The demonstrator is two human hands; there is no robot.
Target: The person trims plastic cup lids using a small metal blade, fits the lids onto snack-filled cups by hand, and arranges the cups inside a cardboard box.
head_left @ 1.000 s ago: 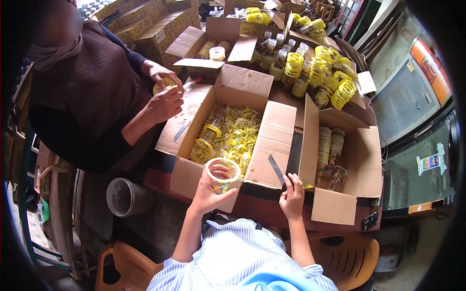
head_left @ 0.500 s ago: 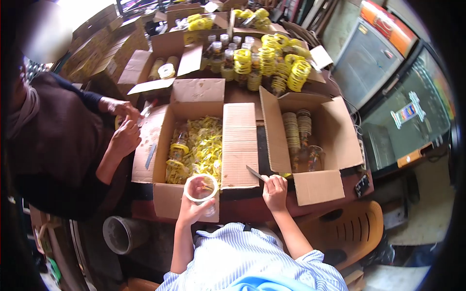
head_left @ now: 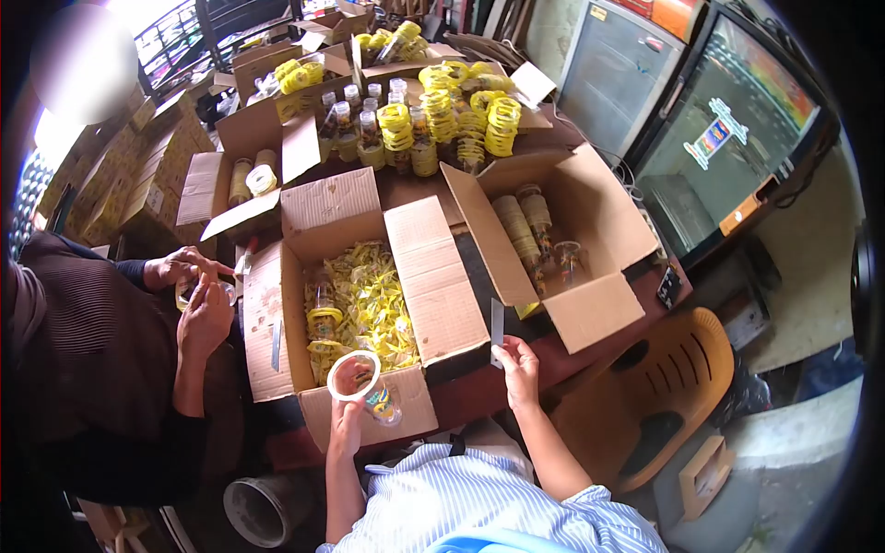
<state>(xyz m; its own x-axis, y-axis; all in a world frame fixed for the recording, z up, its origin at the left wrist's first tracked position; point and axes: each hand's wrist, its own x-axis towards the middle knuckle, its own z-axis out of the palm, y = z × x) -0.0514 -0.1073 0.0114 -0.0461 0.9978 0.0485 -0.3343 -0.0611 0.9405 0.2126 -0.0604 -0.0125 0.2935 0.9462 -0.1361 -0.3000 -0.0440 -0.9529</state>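
Note:
My left hand (head_left: 345,426) is wrapped round a clear plastic cup (head_left: 387,405) with a wide white rim, its mouth tilted up toward the box. Small colourful pieces show inside it. My right hand (head_left: 518,369) grips a thin, flat metal blade (head_left: 498,324) that points up, just right of the box. Beyond the cup stands an open cardboard box (head_left: 435,276) full of small yellow packets (head_left: 369,290). Filled cups with yellow rims (head_left: 324,323) lie at the left inside that box.
A co-worker's hands (head_left: 205,304) handle another cup at the left. A second open box (head_left: 590,221) holds stacked cups at the right. Another flat strip (head_left: 276,346) lies on the left flap. Jars and yellow rings (head_left: 438,115) crowd the back. An orange chair (head_left: 664,396) stands at right.
The view has shifted and turned. The blade in my right hand has swung from slanting left to nearly upright. My left hand still holds the cup, now tipped more to the left.

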